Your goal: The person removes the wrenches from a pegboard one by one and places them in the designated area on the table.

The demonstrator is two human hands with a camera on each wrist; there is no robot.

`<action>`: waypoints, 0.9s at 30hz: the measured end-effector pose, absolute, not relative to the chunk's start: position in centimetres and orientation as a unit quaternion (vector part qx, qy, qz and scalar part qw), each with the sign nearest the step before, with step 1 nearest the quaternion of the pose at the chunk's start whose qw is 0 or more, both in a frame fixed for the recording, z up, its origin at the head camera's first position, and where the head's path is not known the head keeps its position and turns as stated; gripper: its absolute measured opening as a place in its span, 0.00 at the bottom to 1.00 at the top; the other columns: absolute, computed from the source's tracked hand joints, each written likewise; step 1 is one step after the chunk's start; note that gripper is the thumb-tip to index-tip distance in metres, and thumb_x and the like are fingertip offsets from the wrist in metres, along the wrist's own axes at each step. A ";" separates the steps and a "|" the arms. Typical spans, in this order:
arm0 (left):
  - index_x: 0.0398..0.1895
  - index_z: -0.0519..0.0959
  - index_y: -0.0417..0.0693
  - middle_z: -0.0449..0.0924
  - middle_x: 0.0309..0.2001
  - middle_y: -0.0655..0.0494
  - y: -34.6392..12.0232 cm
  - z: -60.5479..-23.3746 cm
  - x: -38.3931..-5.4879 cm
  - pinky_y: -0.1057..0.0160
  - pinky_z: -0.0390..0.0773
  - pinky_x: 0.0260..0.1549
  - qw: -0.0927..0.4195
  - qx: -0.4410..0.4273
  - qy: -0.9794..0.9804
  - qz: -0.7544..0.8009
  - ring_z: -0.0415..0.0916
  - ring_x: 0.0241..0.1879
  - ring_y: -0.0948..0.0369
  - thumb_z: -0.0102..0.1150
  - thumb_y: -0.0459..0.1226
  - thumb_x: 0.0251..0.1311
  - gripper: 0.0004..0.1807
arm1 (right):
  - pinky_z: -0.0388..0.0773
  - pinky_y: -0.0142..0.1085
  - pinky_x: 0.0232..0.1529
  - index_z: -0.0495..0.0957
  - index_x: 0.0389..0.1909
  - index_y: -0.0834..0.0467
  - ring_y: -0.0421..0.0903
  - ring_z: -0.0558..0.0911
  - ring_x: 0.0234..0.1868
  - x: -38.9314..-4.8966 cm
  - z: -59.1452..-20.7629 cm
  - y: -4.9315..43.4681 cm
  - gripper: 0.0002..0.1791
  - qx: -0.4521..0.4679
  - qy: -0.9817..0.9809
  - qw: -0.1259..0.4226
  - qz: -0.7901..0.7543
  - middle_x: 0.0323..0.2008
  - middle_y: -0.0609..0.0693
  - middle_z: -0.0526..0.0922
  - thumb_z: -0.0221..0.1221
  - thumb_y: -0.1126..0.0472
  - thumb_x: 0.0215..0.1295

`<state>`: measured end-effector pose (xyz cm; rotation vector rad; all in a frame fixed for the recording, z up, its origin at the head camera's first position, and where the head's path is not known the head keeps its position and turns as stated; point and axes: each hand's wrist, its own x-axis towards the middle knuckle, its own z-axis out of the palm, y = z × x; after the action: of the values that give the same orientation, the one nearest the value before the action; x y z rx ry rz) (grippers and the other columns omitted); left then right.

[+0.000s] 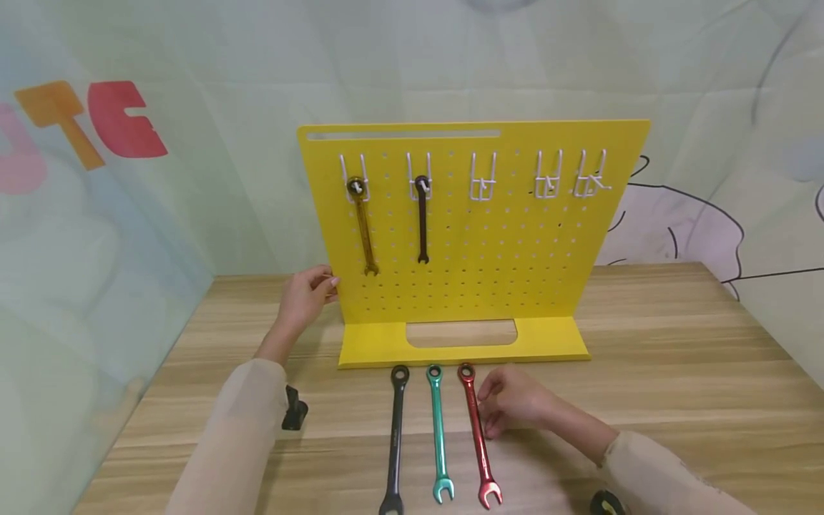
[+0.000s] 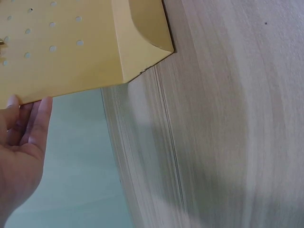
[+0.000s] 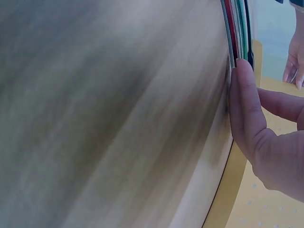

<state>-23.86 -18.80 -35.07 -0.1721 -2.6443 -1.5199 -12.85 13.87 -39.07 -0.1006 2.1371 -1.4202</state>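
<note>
Left hand (image 1: 304,297) pinches the yellow pegboard (image 1: 473,236) by its edge; right hand (image 1: 513,397), fingers relaxed, loosely bent, is just beside the red wrench (image 1: 477,430) on the counter (image 1: 676,357).

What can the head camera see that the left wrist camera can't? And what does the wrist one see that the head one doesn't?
Only the head view shows the right hand beside the red wrench, the green wrench and dark grey wrench lying nearby, and the white hooks.

Only the left wrist view shows, close up, rough little nicks on an edge of the yellow board, and a dark speck on the wooden table.

Both show the board, the table, the left hand holding the board's side, and the pale green backdrop.
</note>
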 end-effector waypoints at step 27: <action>0.46 0.72 0.28 0.75 0.44 0.32 -18.8 -35.2 -23.9 0.68 0.82 0.36 0.044 -0.053 -0.864 -0.498 0.76 0.41 0.44 0.47 0.30 0.65 0.12 | 0.83 0.44 0.33 0.71 0.43 0.69 0.52 0.80 0.29 -17.6 -36.1 15.2 0.11 -0.102 0.819 0.248 -0.508 0.31 0.59 0.79 0.55 0.72 0.59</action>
<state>-23.91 -18.82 -35.19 -0.1612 -2.6428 -1.5231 -17.59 15.21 -36.06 -0.2770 2.2315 -1.3857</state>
